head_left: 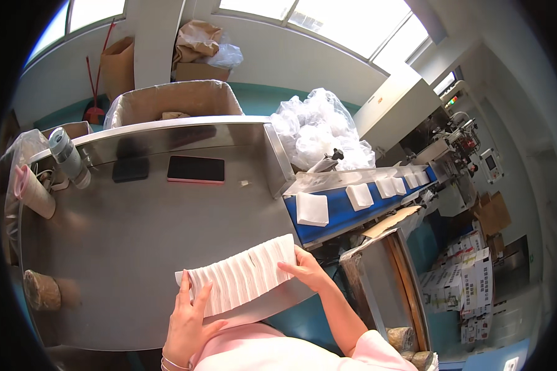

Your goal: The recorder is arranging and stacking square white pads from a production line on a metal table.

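Note:
A row of several white soft square pads [244, 275], like folded tissues pressed face to face, lies over the front right edge of the metal table. My left hand [190, 318] is at the row's left end, with the fingers bent over its near side and end. At the right end, my right hand [304, 270] presses with the thumb on top and the fingers behind the end pad. The row is squeezed between both hands and tilts up to the right. Similar white pads [312, 209] sit spaced along the blue conveyor belt [328, 232] to the right.
The metal table [130, 247] holds a red-edged phone [196, 169], a dark flat object [130, 170], a bottle [69, 157], a pink-rimmed cup [37, 193] and a tape roll [41, 290]. Beyond stand an open carton [173, 99] and clear plastic bags [319, 133]. A machine [458, 148] is far right.

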The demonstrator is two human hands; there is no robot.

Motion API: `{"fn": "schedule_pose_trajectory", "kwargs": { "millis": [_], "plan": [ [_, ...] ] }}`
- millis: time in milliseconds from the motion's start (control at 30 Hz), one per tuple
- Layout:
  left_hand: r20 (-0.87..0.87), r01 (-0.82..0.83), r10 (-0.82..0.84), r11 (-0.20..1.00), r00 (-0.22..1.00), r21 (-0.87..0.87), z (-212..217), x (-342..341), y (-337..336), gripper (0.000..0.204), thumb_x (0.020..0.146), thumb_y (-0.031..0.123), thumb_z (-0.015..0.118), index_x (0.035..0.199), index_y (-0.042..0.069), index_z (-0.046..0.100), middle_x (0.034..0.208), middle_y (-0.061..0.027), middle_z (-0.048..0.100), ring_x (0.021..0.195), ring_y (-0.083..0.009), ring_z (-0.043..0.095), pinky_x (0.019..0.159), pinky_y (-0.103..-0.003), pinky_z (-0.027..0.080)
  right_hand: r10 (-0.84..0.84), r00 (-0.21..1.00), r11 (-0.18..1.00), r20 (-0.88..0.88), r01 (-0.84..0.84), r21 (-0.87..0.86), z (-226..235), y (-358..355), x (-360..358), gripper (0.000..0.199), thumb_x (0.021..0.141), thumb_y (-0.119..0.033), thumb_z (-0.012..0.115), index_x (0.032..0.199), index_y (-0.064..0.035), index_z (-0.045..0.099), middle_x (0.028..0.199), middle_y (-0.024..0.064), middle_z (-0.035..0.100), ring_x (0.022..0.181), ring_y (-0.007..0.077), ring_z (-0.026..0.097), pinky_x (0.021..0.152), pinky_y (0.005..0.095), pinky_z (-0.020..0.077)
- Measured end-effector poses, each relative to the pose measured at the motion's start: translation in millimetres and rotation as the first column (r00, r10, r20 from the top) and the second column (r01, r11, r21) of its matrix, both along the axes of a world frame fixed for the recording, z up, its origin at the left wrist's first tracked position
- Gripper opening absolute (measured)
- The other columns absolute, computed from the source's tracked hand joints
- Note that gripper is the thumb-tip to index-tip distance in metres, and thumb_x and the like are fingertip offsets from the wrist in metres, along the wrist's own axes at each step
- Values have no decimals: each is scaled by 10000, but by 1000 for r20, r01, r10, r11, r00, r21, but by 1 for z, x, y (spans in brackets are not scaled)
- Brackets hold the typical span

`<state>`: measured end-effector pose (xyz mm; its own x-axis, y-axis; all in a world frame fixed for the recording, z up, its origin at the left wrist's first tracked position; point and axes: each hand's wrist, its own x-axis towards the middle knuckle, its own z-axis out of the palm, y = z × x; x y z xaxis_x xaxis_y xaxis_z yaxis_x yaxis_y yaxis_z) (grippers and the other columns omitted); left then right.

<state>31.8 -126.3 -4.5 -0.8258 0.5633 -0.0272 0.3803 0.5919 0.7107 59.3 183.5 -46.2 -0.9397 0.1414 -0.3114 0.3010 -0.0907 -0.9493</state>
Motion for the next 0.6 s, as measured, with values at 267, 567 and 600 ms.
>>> {"fn": "schedule_pose_trajectory", "kwargs": {
  "millis": [267, 567, 600],
  "plan": [
    [-26, 8, -8, 1000, 1000, -2, -3, 0, 1, 830, 566, 257, 833, 1285, 95, 451, 1412, -286, 208, 1233, -399, 392, 956, -424, 408, -7, 996, 984, -87, 22, 179, -6, -3, -3, 300, 917, -147, 492, 1179, -1, 504, 1015, 31, 604, 867, 90, 578, 771, 252, 471],
    [-49, -5, 7, 999, 999, 44, -2, -1, 12, 893, 558, 270, 839, 1323, 150, 394, 1450, -259, 51, 1311, -444, 172, 980, -490, 364, -290, 939, 891, 185, 335, -305, 4, 5, -7, 471, 947, -290, 437, 1303, 8, 357, 1181, 120, 540, 1011, 193, 577, 827, 283, 484],
    [-146, 22, -22, 1000, 989, -3, -4, -2, 16, 891, 550, 277, 841, 1317, 162, 404, 1450, -239, 48, 1314, -437, 130, 970, -521, 357, -178, 981, 983, 80, 181, -40, -1, -3, -2, 524, 931, -299, 487, 1323, 21, 350, 1161, 86, 551, 985, 136, 560, 811, 254, 460]
  ]
}}
